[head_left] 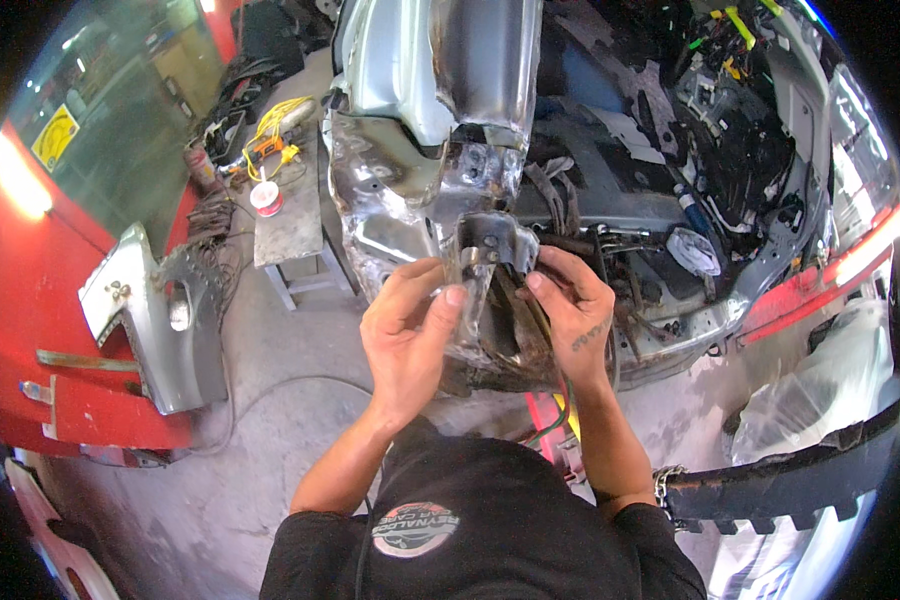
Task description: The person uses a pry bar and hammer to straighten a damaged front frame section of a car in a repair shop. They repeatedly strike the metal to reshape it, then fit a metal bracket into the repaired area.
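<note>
1. Far to your left a red car stands with a loose grey body panel leaning against its side, well clear of your hands.
2. Beyond that panel a small metal table carries a spool of red wire, with an orange tool and its yellow cord just behind it. All of it is out of reach from where you stand.
3. Your left hand presses against the left side of the bent metal bracket. The fingers are together, thumb tip flat on the bright sheet edge, apparently to steady the piece against the frame.
4. The bracket sits in the middle, at the lower end of the stripped silver car frame, touching the crumpled metal just above it. You hold it from both sides, so it stays lined up where it meets the frame.
5. Your right hand grips the bracket's right side, fingers curled round its rusty back edge and the thumb in front, clamped on it.
6. Behind your right hand the open engine bay is crowded with hoses and wiring, close to your knuckles.
7. Low on the right a black bumper lies across the floor beside your right elbow.
</note>
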The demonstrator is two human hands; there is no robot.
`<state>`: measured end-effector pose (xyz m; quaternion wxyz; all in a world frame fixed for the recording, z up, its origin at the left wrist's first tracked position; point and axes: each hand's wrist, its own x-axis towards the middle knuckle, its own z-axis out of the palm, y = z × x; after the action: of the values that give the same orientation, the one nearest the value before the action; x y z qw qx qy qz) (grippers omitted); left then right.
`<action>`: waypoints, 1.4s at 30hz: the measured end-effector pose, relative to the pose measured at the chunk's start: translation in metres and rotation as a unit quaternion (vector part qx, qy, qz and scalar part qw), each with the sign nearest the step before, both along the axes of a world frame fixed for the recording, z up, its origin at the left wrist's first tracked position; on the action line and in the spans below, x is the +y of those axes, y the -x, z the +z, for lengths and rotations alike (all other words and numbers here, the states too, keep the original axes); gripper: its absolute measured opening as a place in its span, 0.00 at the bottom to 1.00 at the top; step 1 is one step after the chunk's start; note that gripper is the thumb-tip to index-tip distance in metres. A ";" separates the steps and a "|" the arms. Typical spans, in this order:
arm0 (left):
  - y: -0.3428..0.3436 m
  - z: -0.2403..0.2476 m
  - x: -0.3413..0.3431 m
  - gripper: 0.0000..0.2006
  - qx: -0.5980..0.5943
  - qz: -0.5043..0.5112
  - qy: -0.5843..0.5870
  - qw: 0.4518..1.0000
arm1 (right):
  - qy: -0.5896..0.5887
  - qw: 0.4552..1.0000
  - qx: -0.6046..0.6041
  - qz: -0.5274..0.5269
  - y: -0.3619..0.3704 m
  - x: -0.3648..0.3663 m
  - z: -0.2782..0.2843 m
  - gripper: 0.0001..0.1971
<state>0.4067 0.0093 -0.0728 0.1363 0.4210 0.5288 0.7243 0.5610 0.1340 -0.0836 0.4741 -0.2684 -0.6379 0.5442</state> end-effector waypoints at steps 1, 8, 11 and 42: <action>0.001 -0.002 0.001 0.12 -0.005 0.000 0.001 1.000 | -0.007 1.000 0.006 0.001 0.001 0.001 -0.002 0.15; 0.007 -0.004 0.007 0.12 0.005 0.018 0.006 1.000 | 0.004 1.000 0.024 0.008 0.008 0.007 -0.004 0.15; 0.007 -0.001 0.010 0.12 0.007 0.023 0.005 1.000 | 0.016 0.999 0.032 -0.003 0.012 0.006 -0.002 0.15; 0.025 0.002 0.030 0.17 0.045 0.026 -0.018 0.998 | -0.184 0.979 -0.014 -0.083 0.039 0.029 0.005 0.13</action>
<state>0.3815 0.0397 -0.0708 0.0862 0.4419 0.5320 0.7171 0.5218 0.1633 -0.0788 0.5500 -0.2361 -0.7092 0.3725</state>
